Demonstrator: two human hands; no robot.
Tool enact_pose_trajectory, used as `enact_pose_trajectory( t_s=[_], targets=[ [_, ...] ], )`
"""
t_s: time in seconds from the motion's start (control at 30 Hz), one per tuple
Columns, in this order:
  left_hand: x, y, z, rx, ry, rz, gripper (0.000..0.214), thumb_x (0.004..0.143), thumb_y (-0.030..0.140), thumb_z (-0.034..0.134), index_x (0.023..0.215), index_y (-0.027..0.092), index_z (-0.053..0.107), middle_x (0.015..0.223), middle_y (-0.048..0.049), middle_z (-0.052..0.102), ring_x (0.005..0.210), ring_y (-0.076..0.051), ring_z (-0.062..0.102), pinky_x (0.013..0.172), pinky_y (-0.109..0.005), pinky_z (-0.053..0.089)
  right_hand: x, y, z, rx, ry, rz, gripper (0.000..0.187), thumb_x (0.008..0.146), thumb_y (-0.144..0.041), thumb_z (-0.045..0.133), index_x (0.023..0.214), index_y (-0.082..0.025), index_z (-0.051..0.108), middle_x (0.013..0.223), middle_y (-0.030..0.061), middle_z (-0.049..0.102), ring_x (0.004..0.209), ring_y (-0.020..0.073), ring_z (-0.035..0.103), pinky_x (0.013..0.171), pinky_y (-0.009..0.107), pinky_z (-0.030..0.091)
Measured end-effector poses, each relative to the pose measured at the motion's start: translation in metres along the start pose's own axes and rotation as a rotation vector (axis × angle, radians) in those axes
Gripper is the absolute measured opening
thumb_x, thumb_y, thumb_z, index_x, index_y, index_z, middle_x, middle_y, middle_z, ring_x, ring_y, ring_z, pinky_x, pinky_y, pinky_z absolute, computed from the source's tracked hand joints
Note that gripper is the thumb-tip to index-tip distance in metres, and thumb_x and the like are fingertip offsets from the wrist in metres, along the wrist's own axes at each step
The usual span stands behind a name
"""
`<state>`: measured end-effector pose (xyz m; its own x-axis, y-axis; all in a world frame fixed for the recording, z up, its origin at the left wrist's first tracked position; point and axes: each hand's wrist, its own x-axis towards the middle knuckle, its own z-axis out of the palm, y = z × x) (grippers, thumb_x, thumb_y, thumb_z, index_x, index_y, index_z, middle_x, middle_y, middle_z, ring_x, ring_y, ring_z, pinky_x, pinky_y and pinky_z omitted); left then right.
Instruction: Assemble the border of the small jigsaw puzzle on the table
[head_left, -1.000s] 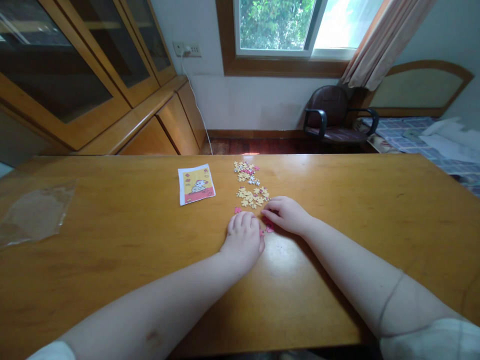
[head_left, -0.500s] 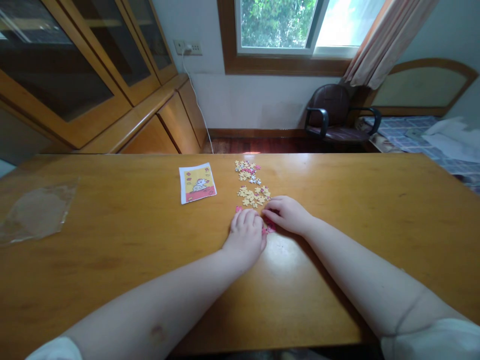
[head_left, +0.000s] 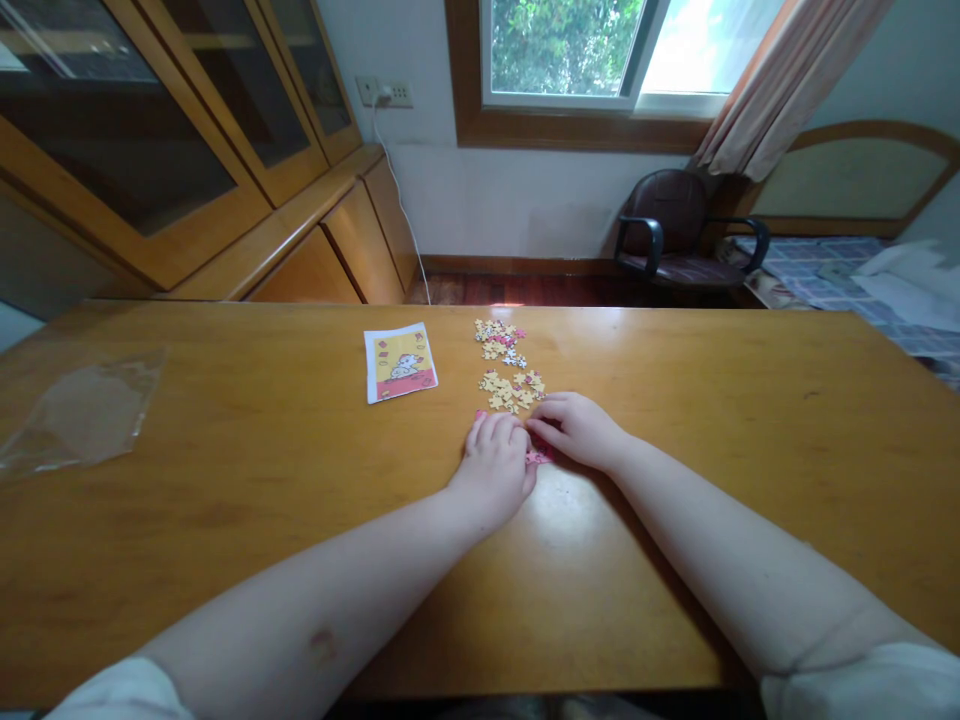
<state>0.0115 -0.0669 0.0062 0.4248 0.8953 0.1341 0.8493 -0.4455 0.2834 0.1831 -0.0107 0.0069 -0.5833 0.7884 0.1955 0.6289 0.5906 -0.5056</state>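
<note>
My left hand [head_left: 493, 462] lies knuckles-up on the wooden table [head_left: 225, 480], fingers curled down over pink puzzle pieces [head_left: 538, 456] that show only at its right edge. My right hand [head_left: 576, 430] rests beside it, fingers bent and pinched toward the same pink pieces. Just beyond the fingertips lies a cluster of yellow puzzle pieces [head_left: 511, 389], and a second mixed cluster [head_left: 499, 341] sits farther back. A small reference picture card [head_left: 400, 361], yellow and red with a white figure, lies to the left of the clusters.
A clear plastic bag [head_left: 82, 410] lies at the table's far left. Wooden glass-door cabinets [head_left: 165, 130] stand along the left wall. A dark armchair [head_left: 675, 235] and a bed [head_left: 862, 280] are behind the table, under a window.
Both hands stay on the pink pieces, with the left hand's fingers nudged slightly forward. The camera view has shifted a little.
</note>
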Motion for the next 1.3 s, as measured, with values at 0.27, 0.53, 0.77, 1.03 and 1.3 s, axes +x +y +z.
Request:
enact_pose_trajectory(
  t_s=[0.27,0.53,0.77,1.03,1.3],
  targets=[
    [-0.009,0.009,-0.015,0.087,0.007,0.083,0.012,0.091,0.025,0.049,0.094,0.018,0.058,0.096,-0.0081,0.060,0.097,-0.024,0.054,0.087,-0.041,0.045,0.000,0.002,-0.001,0.007,-0.013,0.019,0.025,0.091,-0.027,0.054,0.070,-0.017,0.064,0.070,0.0030,0.059,0.068,0.0131,0.052,0.066,0.024,0.039],
    [-0.038,0.036,-0.020,0.181,-0.130,0.226,0.034,0.086,0.037,0.058,0.111,0.014,0.059,0.116,-0.0145,0.062,0.108,-0.029,0.053,0.088,-0.042,0.043,0.000,0.003,-0.001,-0.040,0.022,0.077,0.031,0.092,-0.030,0.052,0.065,-0.017,0.060,0.065,0.0011,0.054,0.063,0.0120,0.048,0.062,0.024,0.036],
    [-0.041,0.037,-0.016,0.187,-0.126,0.200,0.049,0.086,0.042,0.058,0.125,0.013,0.054,0.129,-0.0176,0.057,0.118,-0.030,0.051,0.094,-0.042,0.040,0.000,0.003,-0.001,-0.061,0.059,0.112,0.034,0.093,-0.032,0.050,0.063,-0.018,0.056,0.063,0.0005,0.052,0.060,0.0116,0.045,0.060,0.024,0.034],
    [-0.039,0.035,-0.013,0.195,-0.129,0.204,0.052,0.086,0.044,0.057,0.127,0.012,0.053,0.133,-0.0183,0.055,0.119,-0.030,0.050,0.101,-0.045,0.038,0.000,0.002,-0.001,-0.092,0.050,0.132,0.038,0.093,-0.034,0.048,0.060,-0.018,0.056,0.062,0.0007,0.051,0.060,0.0118,0.046,0.060,0.024,0.033],
    [-0.037,0.031,-0.009,0.188,-0.133,0.216,0.047,0.086,0.046,0.056,0.120,0.013,0.058,0.133,-0.0176,0.055,0.122,-0.031,0.048,0.104,-0.047,0.037,-0.001,0.001,-0.002,-0.157,0.040,0.194,0.042,0.093,-0.034,0.046,0.057,-0.017,0.058,0.060,0.0004,0.051,0.058,0.0108,0.043,0.060,0.024,0.030]
  ],
)
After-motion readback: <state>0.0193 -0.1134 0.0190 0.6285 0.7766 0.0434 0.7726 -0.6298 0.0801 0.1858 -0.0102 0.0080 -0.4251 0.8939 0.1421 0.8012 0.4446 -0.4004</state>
